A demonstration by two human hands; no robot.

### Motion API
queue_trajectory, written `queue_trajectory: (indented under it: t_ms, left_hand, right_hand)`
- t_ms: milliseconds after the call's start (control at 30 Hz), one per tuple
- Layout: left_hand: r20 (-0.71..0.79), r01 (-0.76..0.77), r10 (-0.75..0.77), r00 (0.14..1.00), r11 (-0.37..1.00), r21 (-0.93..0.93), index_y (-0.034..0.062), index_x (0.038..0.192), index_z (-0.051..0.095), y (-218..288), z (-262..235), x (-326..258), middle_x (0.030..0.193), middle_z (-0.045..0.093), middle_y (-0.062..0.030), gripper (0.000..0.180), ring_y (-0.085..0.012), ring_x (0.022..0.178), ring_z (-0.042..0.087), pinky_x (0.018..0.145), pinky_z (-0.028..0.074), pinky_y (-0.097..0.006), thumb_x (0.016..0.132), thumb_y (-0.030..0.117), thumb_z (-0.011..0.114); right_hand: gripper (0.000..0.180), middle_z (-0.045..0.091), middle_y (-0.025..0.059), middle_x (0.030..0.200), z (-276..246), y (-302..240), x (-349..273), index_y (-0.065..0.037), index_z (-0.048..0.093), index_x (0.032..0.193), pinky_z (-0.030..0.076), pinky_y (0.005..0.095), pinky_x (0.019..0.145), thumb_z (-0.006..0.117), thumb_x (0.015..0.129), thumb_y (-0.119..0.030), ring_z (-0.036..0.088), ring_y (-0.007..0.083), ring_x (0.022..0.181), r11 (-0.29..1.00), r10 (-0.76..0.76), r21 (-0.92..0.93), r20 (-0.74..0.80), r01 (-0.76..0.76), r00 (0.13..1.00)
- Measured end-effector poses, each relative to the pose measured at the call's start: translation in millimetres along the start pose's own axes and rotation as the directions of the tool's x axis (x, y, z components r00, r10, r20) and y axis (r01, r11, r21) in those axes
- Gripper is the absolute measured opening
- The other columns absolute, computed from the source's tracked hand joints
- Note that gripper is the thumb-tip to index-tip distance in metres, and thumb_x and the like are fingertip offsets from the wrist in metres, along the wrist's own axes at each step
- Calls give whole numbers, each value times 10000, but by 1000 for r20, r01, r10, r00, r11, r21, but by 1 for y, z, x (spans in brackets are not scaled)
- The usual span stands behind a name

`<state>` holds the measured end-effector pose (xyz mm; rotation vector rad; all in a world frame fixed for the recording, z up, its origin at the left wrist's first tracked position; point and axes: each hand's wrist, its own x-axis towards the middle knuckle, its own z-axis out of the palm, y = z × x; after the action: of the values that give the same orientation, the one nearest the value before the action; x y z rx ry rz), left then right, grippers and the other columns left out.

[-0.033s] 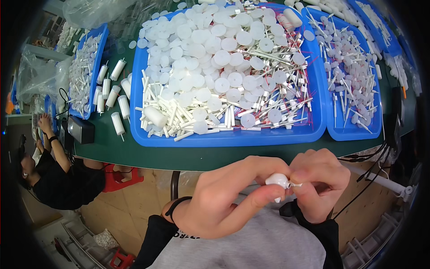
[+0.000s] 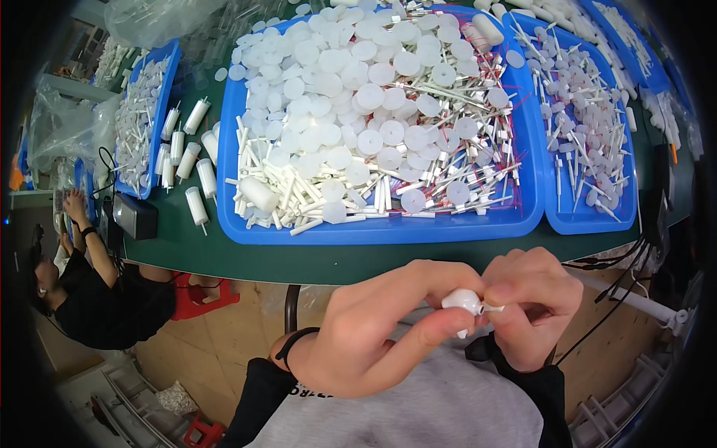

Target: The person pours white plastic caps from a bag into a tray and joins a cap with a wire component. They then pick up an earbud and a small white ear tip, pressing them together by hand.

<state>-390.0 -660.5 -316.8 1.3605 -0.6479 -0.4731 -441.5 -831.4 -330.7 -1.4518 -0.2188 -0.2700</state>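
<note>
The green worktop [image 2: 246, 257] carries a big blue tray [image 2: 388, 228] heaped with white discs and stems, a second blue tray [image 2: 590, 220] to its right and loose white tubes [image 2: 196, 203] to its left; none hinder me. I work below its edge, where my left hand [image 2: 373, 336] pinches the small white plastic piece [image 2: 464, 302] steady and my right hand [image 2: 534, 306] closes on its stem end, so both fingertips meet.

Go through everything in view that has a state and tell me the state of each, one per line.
left hand: closed around a small white part, below the table edge
right hand: fingers pinched on the same part's thin end
small white part: held between both hands, off the table
big blue tray: heaped with white discs and sticks
right blue tray: holds scattered pale parts
white cylinders: loose on the green table
</note>
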Motion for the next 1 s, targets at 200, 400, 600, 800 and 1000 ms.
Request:
queue_trajectory:
  t_ms: [200,400,600,800,1000]
  left_hand:
    - [-29,55,-57,998,996,-73,-110,975,493,5,5,2,813,566,-164,185,-141,715,563,640,463,-250,881,42,443]
    - [-47,51,-52,998,998,-22,-40,940,487,1,7,3,734,494,-93,363,-96,629,376,566,312,-255,902,282,325]
    - [112,56,-38,993,984,-169,-4,965,418,-7,-1,0,829,520,-109,156,-171,693,493,645,404,-285,917,137,371]
    - [205,212,-184,961,969,-124,17,932,372,-4,-1,-3,820,510,-95,124,-164,638,480,586,404,-270,892,104,450]
    - [143,155,-121,982,955,-254,13,871,345,-6,8,-1,742,462,-97,175,-87,617,360,522,318,-245,894,162,435]
  right_hand:
    - [223,633,119,819,5,4,-3,42,642,933,457,260,617,626,717,91,591,161,709,939,160,314,-41,-140,986]
    - [224,629,137,820,5,1,-4,49,626,962,462,262,657,584,751,110,602,169,728,864,248,448,16,-229,969]
    - [207,612,157,846,6,2,-6,59,621,954,474,275,657,571,760,111,615,186,721,824,267,515,10,-234,964]
    - [193,604,154,859,7,1,-6,59,622,948,478,269,643,570,767,104,615,186,720,779,290,574,27,-252,957]
    - [179,600,149,860,6,0,-6,59,622,940,482,265,635,567,773,99,617,184,715,766,315,574,57,-290,947]
